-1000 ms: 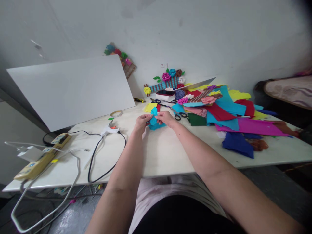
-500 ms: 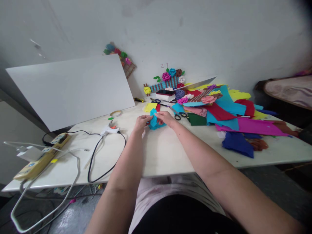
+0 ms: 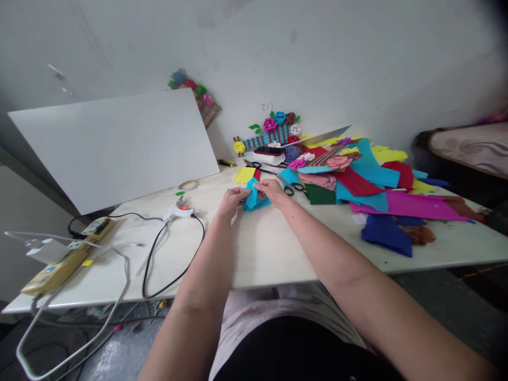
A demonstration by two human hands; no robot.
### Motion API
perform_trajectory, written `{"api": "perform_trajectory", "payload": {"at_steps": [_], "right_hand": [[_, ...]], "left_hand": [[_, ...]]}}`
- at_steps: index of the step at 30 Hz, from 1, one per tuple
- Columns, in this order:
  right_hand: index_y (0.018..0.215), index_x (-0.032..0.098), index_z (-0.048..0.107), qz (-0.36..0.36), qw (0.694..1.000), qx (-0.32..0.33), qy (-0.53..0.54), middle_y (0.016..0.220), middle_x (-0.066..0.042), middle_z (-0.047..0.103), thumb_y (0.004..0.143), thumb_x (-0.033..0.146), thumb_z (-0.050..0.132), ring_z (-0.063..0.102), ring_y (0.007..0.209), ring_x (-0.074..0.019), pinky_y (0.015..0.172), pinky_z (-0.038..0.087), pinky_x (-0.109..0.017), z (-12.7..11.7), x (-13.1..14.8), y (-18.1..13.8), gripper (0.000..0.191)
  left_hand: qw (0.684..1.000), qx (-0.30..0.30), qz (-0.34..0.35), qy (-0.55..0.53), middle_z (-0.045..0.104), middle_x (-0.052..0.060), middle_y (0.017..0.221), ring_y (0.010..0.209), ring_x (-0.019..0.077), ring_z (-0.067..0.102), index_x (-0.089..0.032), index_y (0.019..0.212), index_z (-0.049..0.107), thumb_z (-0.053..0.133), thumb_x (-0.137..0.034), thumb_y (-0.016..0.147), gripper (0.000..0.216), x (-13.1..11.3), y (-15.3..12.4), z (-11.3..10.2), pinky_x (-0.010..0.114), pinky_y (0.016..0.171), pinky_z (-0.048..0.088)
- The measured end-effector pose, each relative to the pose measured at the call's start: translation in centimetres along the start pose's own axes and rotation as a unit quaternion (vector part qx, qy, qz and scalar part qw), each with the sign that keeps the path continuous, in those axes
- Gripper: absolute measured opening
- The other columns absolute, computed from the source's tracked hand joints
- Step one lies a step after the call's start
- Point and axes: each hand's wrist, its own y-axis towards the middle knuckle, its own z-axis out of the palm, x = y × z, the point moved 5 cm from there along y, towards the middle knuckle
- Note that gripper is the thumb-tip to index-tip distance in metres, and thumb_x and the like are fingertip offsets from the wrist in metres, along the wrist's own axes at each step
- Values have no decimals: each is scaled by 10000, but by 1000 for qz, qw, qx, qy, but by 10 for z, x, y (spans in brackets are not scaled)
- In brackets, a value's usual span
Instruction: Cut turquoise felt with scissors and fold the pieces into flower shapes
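Both my hands meet over the middle of the white table (image 3: 270, 248), pinching a small piece of turquoise felt (image 3: 251, 197). My left hand (image 3: 231, 201) grips its left side with closed fingers. My right hand (image 3: 270, 191) pinches its top right edge. The felt is crumpled and folded between them, just above the tabletop. A yellow felt scrap (image 3: 244, 174) lies right behind the hands.
A heap of coloured felt sheets (image 3: 369, 185) covers the right side. Scissors (image 3: 291, 186) lie beside it. A glue gun (image 3: 178, 212) with black cord, a tape roll (image 3: 188, 184) and a yellow power strip (image 3: 63, 259) are on the left. A white board (image 3: 115, 143) leans against the wall.
My hands have shifted only slightly while working the turquoise felt, which sits a little lower and more bunched between the fingers. Nothing else has moved.
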Motion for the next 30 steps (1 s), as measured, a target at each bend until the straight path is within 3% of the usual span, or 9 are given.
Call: {"api": "perform_trajectory", "payload": {"at_steps": [7, 14, 26, 30], "right_hand": [[516, 167, 522, -8, 999, -23, -22, 426, 45, 485, 637, 360, 663, 471, 433, -80, 429, 386, -185, -1, 3, -1, 268], [586, 167, 552, 13, 999, 41, -25, 490, 32, 537, 647, 416, 680, 504, 443, -93, 401, 388, -195, 3, -2, -1, 287], [523, 176, 500, -43, 995, 13, -89, 433, 57, 470, 681, 330, 669, 458, 409, -71, 426, 391, -182, 4, 4, -1, 278], [559, 167, 524, -9, 995, 53, -87, 460, 40, 516, 722, 362, 638, 484, 411, -80, 407, 391, -186, 7, 3, -4, 278]], "left_hand": [[1000, -6, -3, 7, 534, -12, 530, 482, 76, 465, -140, 569, 557, 790, -381, 505, 341, -1, -1, 1, 226, 507, 360], [1000, -12, 6, -5, 523, -21, 529, 481, 75, 475, -143, 574, 551, 780, -380, 511, 336, -2, 0, 0, 230, 519, 383], [1000, 8, 0, -12, 583, 16, 585, 521, 102, 526, -136, 618, 585, 770, -432, 530, 360, 5, 3, -2, 250, 556, 429], [1000, -16, 2, -14, 576, 14, 565, 516, 100, 521, -140, 593, 576, 779, -423, 520, 356, 4, 4, -5, 250, 557, 423]]}}
